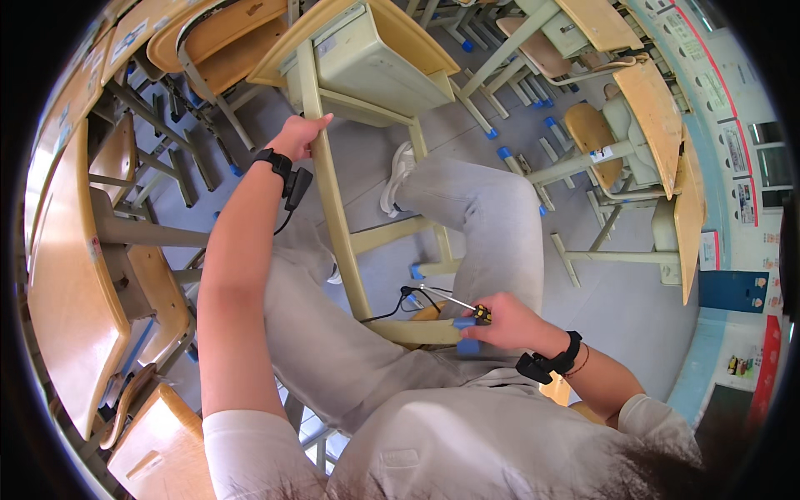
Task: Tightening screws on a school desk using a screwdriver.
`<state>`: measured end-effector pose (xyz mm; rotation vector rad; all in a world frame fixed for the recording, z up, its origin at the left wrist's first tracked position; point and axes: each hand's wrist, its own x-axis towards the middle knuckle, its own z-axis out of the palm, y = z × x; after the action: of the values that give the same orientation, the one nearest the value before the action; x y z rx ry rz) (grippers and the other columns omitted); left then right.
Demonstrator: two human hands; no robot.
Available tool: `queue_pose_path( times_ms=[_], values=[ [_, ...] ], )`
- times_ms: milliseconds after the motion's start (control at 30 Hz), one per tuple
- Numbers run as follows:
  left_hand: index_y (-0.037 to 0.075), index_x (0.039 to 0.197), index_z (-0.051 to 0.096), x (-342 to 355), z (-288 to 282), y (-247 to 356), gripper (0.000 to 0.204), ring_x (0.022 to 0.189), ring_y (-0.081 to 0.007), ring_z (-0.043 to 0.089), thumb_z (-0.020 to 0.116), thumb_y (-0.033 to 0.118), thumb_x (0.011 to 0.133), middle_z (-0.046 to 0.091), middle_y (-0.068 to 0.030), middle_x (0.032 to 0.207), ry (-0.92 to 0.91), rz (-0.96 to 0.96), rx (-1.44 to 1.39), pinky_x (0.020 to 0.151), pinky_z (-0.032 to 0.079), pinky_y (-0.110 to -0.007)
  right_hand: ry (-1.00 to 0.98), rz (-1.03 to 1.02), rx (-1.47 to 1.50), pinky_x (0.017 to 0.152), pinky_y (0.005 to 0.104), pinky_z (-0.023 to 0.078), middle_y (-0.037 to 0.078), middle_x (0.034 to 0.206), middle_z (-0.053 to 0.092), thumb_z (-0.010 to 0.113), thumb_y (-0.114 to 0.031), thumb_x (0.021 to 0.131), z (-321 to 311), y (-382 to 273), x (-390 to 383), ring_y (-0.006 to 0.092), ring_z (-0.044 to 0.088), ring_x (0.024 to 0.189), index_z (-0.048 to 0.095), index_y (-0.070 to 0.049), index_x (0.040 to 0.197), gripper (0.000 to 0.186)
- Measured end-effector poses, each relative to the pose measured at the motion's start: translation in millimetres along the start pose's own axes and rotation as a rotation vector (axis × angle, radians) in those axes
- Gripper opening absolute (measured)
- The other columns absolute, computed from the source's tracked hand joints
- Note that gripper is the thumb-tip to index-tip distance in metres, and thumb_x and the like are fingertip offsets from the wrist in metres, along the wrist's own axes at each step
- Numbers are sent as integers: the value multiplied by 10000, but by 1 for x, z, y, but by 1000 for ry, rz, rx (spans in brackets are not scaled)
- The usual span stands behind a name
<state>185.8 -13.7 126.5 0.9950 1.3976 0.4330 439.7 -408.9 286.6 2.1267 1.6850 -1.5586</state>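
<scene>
A school desk with a wooden top (433, 46) and a cream metal frame (333, 200) is tipped over, its foot end resting across my lap. Near the desktop, my left hand (298, 137) is closed around the frame's long tube. My right hand (507, 322) grips a screwdriver (482, 314) with a yellow and black handle; its thin metal shaft points left and away from me. Beside those fingers, a blue foot cap (467, 333) covers the end of the frame's bottom bar, and the right hand appears to touch it. The screwdriver's tip seems apart from the frame.
Wooden desks (75, 283) crowd the left side, with a chair (237, 50) at the far left. More desks (654, 117) and a chair (593, 142) stand at right, along a wall with posters (708, 75). A black cable (387, 315) hangs near my knees. Grey floor (600, 325) shows at right.
</scene>
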Motion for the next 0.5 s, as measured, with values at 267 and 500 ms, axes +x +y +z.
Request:
queue_pose_path(
  times_ms=[267, 500],
  values=[
    [-59, 1211, 561, 5, -4, -7, 551, 971, -292, 648, 773, 323, 876, 637, -145, 1103, -29, 1, -40, 854, 544, -475, 48, 5, -38, 673, 322, 514, 115, 762, 693, 792, -210, 789, 2, -2, -2, 182, 619, 657, 739, -15, 1000, 293],
    [-51, 1166, 580, 8, 11, 12, 506, 907, -263, 653, 768, 325, 884, 634, -113, 1030, -15, 53, -51, 808, 556, -447, 161, 10, 42, 666, 307, 503, 97, 752, 674, 786, -172, 807, -9, 24, -4, 149, 607, 673, 723, 12, 1021, 290]
  ],
)
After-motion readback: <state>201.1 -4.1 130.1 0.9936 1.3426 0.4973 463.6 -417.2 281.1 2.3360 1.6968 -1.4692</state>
